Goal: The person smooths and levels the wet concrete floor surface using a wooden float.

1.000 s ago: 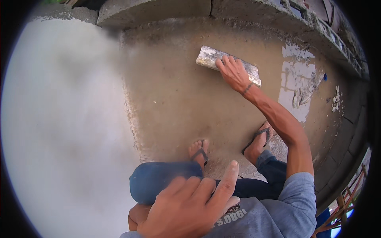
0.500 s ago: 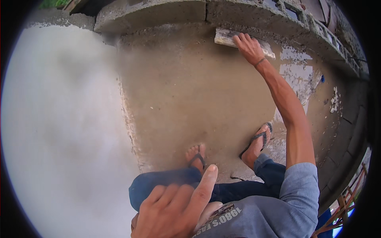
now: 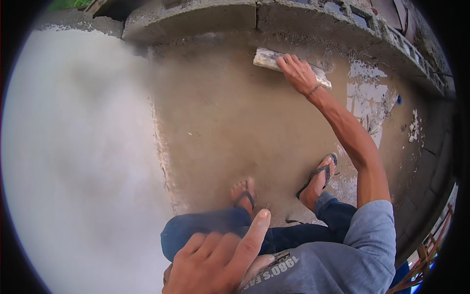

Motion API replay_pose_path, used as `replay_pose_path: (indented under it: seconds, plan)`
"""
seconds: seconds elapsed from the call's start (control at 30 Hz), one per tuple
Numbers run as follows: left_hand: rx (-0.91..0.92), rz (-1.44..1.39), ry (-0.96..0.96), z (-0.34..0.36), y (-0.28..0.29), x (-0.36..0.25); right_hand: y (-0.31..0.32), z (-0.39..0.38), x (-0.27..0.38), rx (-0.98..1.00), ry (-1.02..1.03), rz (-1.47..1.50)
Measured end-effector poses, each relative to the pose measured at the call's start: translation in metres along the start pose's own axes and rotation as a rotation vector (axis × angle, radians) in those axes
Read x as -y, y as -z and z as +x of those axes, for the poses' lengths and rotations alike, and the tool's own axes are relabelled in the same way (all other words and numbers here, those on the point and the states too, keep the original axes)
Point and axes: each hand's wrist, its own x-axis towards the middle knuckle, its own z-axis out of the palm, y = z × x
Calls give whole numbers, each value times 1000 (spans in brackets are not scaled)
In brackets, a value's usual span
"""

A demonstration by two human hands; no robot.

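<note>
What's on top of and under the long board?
On top: the right hand, holding the board near its middle. Wet brown floor shows around it. Floor directly beneath is covered; can't tell what's there.

Muddy brown and milky white, edged in grey
The board [image 3: 267,59] is mottled chalky white and grey; the floor [image 3: 210,127] brown with whitish glare patches; the broad surface [image 3: 88,152] milky white with faint grey smudges; the block edging [image 3: 196,22] dull grey; the jeans [image 3: 200,228] dark blue, the shirt [image 3: 333,264] grey-blue with white lettering, the sandals [image 3: 327,168] black, a small scrap [image 3: 399,100] bright blue
</note>
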Motion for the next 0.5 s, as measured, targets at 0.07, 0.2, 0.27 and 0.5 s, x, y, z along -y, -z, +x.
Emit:
replay_pose_path:
  seconds: [0.07, 0.2, 0.27, 0.5]
  plan:
    - [23, 14, 9, -4, 0, -2, -2, 0, -1, -40, 15, -75]
    - [-35, -15, 47, -9, -1, -2, -5, -4, -5, -109, -115, -173]
    - [-15, -44, 43, -10, -1, -1, -4, -10, -1, -134, -176, -174]
    - [-8, -38, 87, -12, -1, -2, 3, -10, -21, -88, -69, -190]
